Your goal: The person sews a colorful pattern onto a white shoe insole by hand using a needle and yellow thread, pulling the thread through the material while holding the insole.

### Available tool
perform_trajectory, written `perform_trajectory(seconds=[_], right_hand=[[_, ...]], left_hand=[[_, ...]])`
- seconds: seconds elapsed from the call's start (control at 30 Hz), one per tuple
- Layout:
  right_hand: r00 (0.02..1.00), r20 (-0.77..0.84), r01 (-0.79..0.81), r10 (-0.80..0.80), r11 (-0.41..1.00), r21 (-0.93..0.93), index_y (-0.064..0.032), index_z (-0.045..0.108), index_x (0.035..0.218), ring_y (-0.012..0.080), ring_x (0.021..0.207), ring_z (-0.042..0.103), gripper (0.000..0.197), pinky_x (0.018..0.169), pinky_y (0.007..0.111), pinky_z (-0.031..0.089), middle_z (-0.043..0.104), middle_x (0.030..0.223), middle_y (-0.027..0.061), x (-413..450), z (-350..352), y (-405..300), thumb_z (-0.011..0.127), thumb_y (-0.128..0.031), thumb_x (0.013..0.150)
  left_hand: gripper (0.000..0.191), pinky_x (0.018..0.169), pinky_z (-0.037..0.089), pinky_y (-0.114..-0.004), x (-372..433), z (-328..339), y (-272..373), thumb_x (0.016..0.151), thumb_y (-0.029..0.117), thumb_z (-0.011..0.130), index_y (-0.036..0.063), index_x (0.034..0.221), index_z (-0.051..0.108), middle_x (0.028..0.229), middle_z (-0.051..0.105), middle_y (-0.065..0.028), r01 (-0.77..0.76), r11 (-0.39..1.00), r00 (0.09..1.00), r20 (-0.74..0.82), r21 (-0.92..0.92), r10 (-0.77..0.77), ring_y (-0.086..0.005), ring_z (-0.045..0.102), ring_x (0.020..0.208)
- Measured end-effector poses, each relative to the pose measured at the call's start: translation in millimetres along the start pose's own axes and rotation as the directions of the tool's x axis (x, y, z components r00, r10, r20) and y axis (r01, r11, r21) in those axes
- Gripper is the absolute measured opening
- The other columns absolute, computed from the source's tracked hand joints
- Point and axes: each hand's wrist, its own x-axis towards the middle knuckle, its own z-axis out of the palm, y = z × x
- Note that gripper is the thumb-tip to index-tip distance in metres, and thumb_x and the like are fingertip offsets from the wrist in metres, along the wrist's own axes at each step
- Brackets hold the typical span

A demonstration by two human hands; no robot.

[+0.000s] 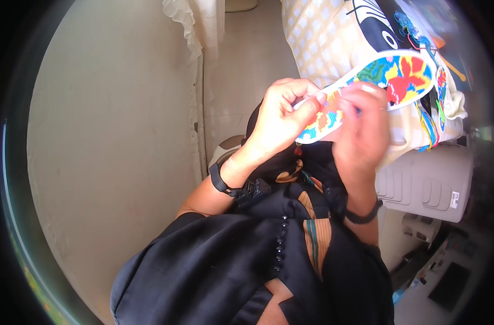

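Note:
An embroidered shoe insole (407, 77) with a white edge and bright red, yellow, blue and green stitching slants across the view. My left hand (289, 111) pinches its near left edge between thumb and fingers. Blurred, my right hand (362, 122) is over the middle of the insole, its fingertips bent close to the stitched face; whether they hold a needle or thread I cannot tell. A second patterned insole (441, 93) is seen edge-on at the right, beside a bundle of coloured threads (428, 128).
Beyond the hands lies a checked cloth (312, 40) with a black-and-white print. Tangled blue thread (409, 26) and an orange-handled tool (454, 69) are at the upper right. Below the cloth is a grey plastic container (425, 178). A pale wall (117, 122) rises at left.

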Motion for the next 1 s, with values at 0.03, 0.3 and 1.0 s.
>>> perform_trajectory(seconds=[0.03, 0.3, 1.0], right_hand=[[0.987, -0.044, -0.125, 0.153, 0.917, 0.379, 0.0006, 0.052, 0.097, 0.0237, 0.086, 0.056, 0.010, 0.074, 0.033, 0.048, 0.057, 0.094, 0.0138, 4.9, -8.1, -7.6, 0.052, -0.001, 0.087], [0.765, 0.079, -0.211, 0.639, 0.133, 0.968, 0.0087, 0.038, 0.116, 0.0098, 0.057, 0.032, 0.027, 0.065, 0.024, 0.049, 0.028, 0.066, 0.0016, -12.9, -193.8, 59.1, 0.040, 0.003, 0.090], [0.938, 0.092, -0.337, 0.335, 0.941, 0.015, 0.0050, 0.061, 0.102, 0.0077, 0.078, 0.058, 0.023, 0.065, 0.019, 0.045, 0.066, 0.100, 0.0134, -10.7, -17.2, -15.0, 0.049, 0.010, 0.083]], left_hand=[[0.017, 0.054, 0.039, -0.023, 1.2, -2.6, -1.8, 0.085, 0.010, 0.056, 0.0006, 0.072, 0.061, 0.061, 0.059, -0.0023, 0.002, 1.000, 1.000, 0.001, -0.005, -0.002, -0.0068, 0.050, 0.055], [0.009, 0.060, 0.046, -0.020, 25.2, -97.1, -30.3, 0.086, 0.005, 0.055, 0.0010, 0.088, 0.063, 0.077, 0.063, -0.0017, -0.038, 0.998, 0.896, -0.441, 0.048, 0.056, -0.0071, 0.058, 0.065], [0.011, 0.068, 0.043, -0.018, -8.7, 2.2, 16.0, 0.089, 0.008, 0.057, -0.0010, 0.091, 0.063, 0.083, 0.062, -0.0006, -0.088, 0.996, 0.994, -0.061, 0.006, 0.089, -0.0038, 0.053, 0.073]])
